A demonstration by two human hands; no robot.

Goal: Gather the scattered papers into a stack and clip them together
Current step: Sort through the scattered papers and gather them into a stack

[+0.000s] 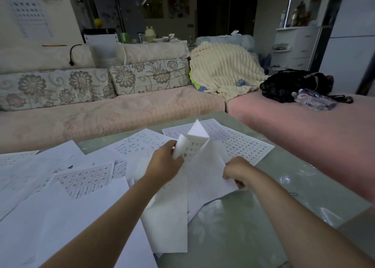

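The left hand [164, 166] grips the buckled sheets [199, 138] between both hands; the right hand [235, 172] pinches their lower edge. Best to flatten them and square edges before drawing in the loose papers [81, 178] left of the left hand and the 2 printed sheets [243, 144] beyond.

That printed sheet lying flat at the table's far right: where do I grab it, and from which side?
Likely take the printed sheet by its near-right edge, approaching from the right. It lies flat on the glass table, with that edge bare, while its left part sits behind the held papers.
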